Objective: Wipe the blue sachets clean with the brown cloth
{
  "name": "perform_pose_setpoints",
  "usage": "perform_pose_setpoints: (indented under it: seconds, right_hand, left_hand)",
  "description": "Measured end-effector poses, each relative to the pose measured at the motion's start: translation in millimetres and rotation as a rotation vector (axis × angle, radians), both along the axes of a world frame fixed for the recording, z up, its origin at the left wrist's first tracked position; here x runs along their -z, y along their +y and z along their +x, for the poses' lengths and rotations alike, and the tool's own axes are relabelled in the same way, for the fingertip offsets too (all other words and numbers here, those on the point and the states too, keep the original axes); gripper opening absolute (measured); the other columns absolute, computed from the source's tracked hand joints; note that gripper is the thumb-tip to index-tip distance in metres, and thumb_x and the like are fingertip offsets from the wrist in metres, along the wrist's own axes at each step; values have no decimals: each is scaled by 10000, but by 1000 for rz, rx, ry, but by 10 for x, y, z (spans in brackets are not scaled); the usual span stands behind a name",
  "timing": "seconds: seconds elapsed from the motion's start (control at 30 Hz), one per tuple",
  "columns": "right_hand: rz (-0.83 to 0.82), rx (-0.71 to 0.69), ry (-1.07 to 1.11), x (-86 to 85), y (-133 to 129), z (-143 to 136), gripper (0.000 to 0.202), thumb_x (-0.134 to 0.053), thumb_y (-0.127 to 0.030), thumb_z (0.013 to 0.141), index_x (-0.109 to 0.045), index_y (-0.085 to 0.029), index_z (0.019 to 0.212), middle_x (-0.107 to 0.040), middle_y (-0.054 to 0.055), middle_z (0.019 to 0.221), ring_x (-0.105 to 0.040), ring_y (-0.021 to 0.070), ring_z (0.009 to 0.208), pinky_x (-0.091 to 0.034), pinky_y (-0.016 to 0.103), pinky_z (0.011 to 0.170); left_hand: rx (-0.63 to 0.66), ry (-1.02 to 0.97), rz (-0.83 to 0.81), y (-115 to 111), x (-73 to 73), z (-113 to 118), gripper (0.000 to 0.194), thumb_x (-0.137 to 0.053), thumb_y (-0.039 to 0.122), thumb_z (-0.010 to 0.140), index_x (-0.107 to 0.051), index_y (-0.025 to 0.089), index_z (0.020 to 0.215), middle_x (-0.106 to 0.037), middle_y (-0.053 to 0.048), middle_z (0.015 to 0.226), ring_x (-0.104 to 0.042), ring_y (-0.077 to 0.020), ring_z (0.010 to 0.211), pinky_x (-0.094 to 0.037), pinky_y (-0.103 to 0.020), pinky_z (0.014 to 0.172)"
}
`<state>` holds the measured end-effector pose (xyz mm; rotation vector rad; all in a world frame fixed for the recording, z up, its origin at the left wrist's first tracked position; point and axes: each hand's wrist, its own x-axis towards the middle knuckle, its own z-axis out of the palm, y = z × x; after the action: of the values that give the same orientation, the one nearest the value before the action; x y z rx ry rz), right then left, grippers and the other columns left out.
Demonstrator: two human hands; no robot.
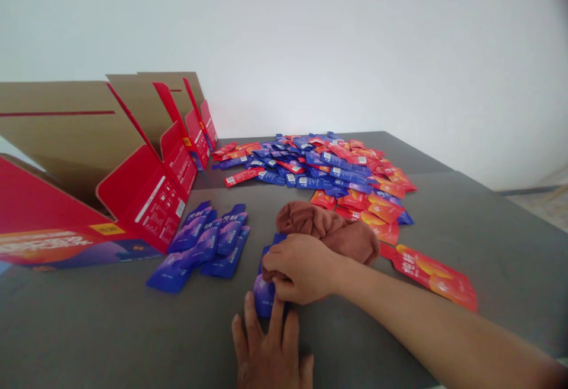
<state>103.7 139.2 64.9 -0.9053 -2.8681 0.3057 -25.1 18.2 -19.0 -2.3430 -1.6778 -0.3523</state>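
Note:
A blue-purple sachet (263, 297) lies flat on the dark table before me. My left hand (269, 347) rests palm down at its near edge, fingers spread, with fingertips touching the sachet. Bunched in the closed fingers of my right hand (306, 268) is a brown cloth (328, 229), pressed onto the sachet's surface; much of the cloth trails behind the hand. The sachet's upper part is partly hidden by that hand. Left of it, several blue sachets (206, 241) overlap in a small group. A red-orange sachet (437, 276) lies beyond my right forearm.
Open red cardboard boxes (151, 200) stand in a row along the left with flaps raised. A large mixed pile of blue and red sachets (310, 164) covers the table's far middle. Behind the table (470, 223) rises a white wall (310, 40).

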Motion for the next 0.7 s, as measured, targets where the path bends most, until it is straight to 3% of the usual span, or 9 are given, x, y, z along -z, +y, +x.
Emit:
perform_pose_setpoints:
  seconds: [0.2,0.53,0.7]
  right_hand:
    - [-14,-5,-6,19,-1,-7,235,-457,-298,785,-619,-192,919,-659,45,875,-597,194,808,-387,309,710]
    - [44,276,-94,22,50,-24,215,-435,-273,794,-606,-176,883,-656,64,898,-605,202,772,-386,306,649]
    - [51,168,-52,5,43,-15,225,-459,-291,784,-610,-181,909,-653,49,894,-600,201,794,-382,314,667]
  left_hand:
    - [8,-9,4,-3,-10,4,434,-576,281,632,-601,233,1062,-532,-71,1233,-306,-474,1220,-369,-637,900]
    - [5,-14,-25,-6,-58,4,383,-549,253,628,-604,239,1006,-462,-40,1344,-288,-461,1234,-376,-635,900]
    - [19,-10,-3,-4,-36,-3,400,-548,248,627,-602,231,1022,-481,-55,1320,-298,-472,1222,-378,-642,890]
